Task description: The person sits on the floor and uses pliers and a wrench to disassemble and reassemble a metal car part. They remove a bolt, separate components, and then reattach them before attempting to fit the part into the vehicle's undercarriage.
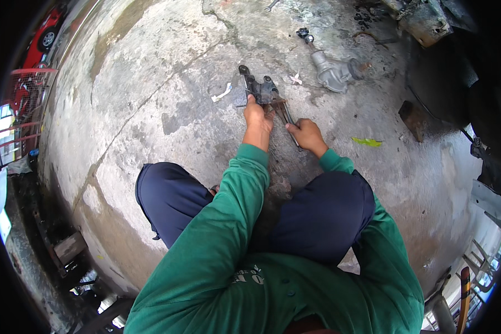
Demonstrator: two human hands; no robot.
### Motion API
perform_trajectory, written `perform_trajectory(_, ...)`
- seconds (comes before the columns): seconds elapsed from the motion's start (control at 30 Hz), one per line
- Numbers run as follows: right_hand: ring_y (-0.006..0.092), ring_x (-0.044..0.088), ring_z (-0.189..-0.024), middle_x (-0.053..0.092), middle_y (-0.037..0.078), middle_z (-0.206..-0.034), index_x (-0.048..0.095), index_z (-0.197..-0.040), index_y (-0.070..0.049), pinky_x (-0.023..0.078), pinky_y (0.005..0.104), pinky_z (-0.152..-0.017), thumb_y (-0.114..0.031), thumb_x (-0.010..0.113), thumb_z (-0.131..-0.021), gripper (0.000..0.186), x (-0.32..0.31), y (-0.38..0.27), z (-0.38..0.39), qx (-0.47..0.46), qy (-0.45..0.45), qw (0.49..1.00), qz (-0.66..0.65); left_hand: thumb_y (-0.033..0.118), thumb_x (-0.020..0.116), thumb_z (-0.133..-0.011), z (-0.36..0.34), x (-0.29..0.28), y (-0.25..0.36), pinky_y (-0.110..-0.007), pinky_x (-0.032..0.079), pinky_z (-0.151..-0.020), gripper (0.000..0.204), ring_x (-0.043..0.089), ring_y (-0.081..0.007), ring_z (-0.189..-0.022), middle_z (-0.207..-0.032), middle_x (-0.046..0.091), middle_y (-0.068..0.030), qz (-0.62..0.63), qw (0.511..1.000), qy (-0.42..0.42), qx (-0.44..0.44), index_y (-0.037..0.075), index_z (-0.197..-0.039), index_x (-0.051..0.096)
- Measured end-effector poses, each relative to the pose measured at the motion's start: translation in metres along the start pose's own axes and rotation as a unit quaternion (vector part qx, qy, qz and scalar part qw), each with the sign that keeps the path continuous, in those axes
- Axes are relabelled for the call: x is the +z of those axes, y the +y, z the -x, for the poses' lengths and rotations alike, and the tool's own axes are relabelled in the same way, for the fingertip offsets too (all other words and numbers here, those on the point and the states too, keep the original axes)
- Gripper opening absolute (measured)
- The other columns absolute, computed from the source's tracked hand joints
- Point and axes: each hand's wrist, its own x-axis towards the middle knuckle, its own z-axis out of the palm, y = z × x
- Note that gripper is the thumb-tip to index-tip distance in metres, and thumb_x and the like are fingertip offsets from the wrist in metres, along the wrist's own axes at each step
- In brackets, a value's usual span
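Item 1: dark metal bracket [260, 90], lugged, with holed ends. Location: ahead of my knees, over the concrete floor [167, 83]; whether it rests there or is lifted, I cannot tell.

Item 2: my left grip [256, 115]. State: narrow, closed on the near end of the bracket, thumb uppermost; fingers beneath mostly hidden.

Item 3: my right grip [307, 134]. State: narrow, wrapped about the handle of a slim metal tool [290, 123], whose upper end meets the bracket's lower right edge. Pliers or wrench, I cannot tell; nor whether it bites or merely touches.

Item 4: grey metal housing [333, 72], lying beyond the bracket to the right, apart from both my grips.

Item 5: small litter: white scrap [221, 93] left of the bracket, pale scrap [296, 79] right of it, yellow-green leaf [367, 142] farther right.

Hazards, in my judgement: the tool could slip off under a hard pull, its purchase being at an edge, and send my right knuckles against metal or floor. The bracket could twist in my left grip, one hand alone steadying it. Grease, if present, would worsen both. My left fingers, close to the tool's head, could be pinched.
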Motion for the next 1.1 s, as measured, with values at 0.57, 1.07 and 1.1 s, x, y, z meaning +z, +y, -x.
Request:
perform_trajectory(0.57, 0.0162, 0.052, -0.047, 0.060, 0.008, -0.063, 0.066, -0.082, 0.003, 0.039, 0.0351, -0.039, -0.037, 0.066, -0.101, 0.043, 0.021, -0.017, 0.009, 0.223, -0.108, 0.868, -0.431, 0.061, 0.034, -0.107, 0.079, -0.059, -0.092, -0.030, 0.033, -0.039, 0.059, 0.043, -0.0137, -0.045, -0.062, 0.052, -0.0034, -0.237, 0.964, -0.019, -0.123, 0.009, -0.091, 0.056)
perform_trajectory(1.07, 0.0187, 0.055, -0.045, 0.062, 0.012, -0.063, 0.065, -0.082, 0.006, 0.043, 0.0369, -0.040, -0.044, 0.066, -0.099, 0.053, 0.014, -0.021, 0.016, 0.214, -0.092, 0.939, -0.251, 0.059, 0.035, -0.107, 0.080, -0.052, -0.097, -0.030, 0.029, -0.038, 0.057, 0.042, -0.0134, -0.044, -0.058, 0.047, -0.0018, -0.156, 0.978, -0.013, -0.136, 0.010, -0.088, 0.054)
perform_trajectory(1.1, 0.0202, 0.058, -0.046, 0.064, 0.014, -0.064, 0.065, -0.082, 0.007, 0.045, 0.0388, -0.041, -0.045, 0.066, -0.099, 0.055, 0.011, -0.021, 0.016, 0.207, -0.097, 0.949, -0.218, 0.060, 0.036, -0.107, 0.080, -0.049, -0.097, -0.030, 0.028, -0.038, 0.057, 0.042, -0.0136, -0.044, -0.058, 0.046, -0.0017, -0.146, 0.978, -0.016, -0.149, 0.010, -0.090, 0.054)
